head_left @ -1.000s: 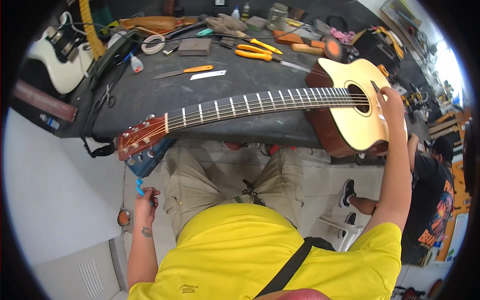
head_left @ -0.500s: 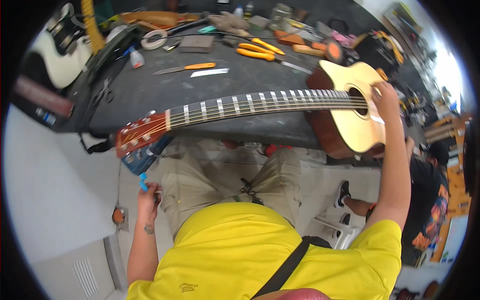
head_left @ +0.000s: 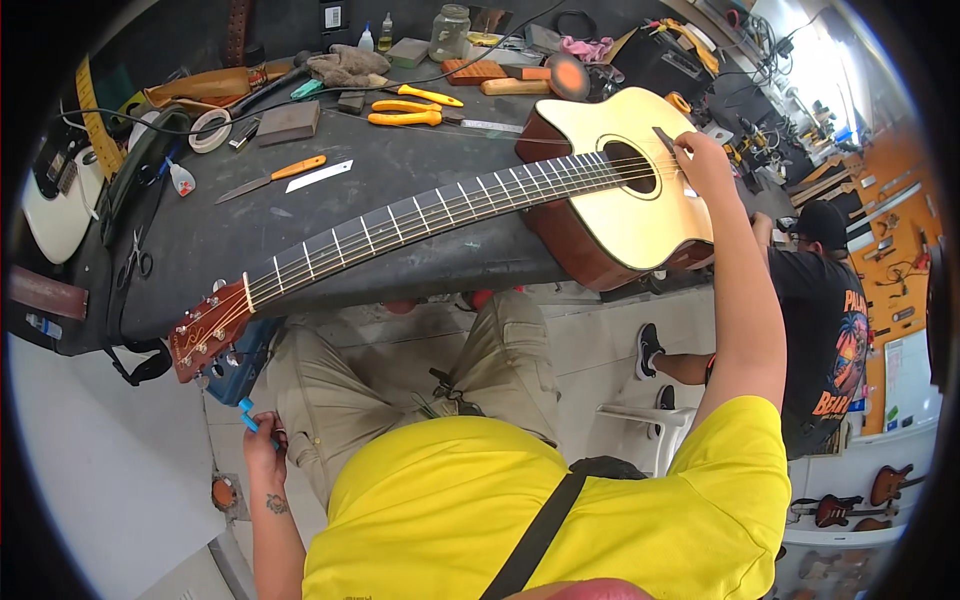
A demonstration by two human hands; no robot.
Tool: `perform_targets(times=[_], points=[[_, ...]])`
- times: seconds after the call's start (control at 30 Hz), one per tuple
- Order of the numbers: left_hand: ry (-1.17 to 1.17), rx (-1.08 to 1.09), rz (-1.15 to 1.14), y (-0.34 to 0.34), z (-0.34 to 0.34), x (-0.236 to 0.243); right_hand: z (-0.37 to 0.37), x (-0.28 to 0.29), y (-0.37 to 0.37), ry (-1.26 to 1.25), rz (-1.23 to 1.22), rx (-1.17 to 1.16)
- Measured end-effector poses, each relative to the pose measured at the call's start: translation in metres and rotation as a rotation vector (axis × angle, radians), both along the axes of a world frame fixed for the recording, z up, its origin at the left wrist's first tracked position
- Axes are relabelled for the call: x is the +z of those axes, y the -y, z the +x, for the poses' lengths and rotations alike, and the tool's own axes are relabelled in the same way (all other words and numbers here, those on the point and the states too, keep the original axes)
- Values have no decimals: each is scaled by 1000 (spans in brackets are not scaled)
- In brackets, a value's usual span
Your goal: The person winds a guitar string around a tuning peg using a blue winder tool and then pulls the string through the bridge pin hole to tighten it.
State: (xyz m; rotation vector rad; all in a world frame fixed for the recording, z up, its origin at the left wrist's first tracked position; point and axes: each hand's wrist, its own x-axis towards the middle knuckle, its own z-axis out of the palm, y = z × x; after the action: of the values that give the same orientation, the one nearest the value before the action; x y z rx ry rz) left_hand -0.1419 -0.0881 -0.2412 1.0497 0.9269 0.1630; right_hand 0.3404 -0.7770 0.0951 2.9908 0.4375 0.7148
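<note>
Left hand grips blue tool near left end of guitar. Right hand over its right part; finger closure indeterminate.

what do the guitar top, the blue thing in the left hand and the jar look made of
Guitar top: pale wood, probably lacquered, judging by its smooth, even, yellowish surface. Blue thing: likely plastic, from its bright, uniform colour; finish too small to tell. Jar: apparently clear, smooth glass, being see-through with highlights.

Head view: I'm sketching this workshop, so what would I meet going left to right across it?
White guitar body, scissors, small white bottle, left hand, orange-handled pliers, acoustic guitar's soundhole, right hand, co-worker's black shirt.
</note>
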Motion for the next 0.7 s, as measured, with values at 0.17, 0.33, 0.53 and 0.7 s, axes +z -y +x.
perform_targets(times=[0.17,0.33,0.53,0.7], points=[[14,10,2,-2,-5,-6,-9,11,-24,-55,52,113],[5,38,-10,2,-7,-5,-4,21,-49,7,39,305],[17,87,-19,7,1,2,-2,41,-165,-36,195,462],[-27,38,-29,2,2,0,12,49,-302,56,243,566]])
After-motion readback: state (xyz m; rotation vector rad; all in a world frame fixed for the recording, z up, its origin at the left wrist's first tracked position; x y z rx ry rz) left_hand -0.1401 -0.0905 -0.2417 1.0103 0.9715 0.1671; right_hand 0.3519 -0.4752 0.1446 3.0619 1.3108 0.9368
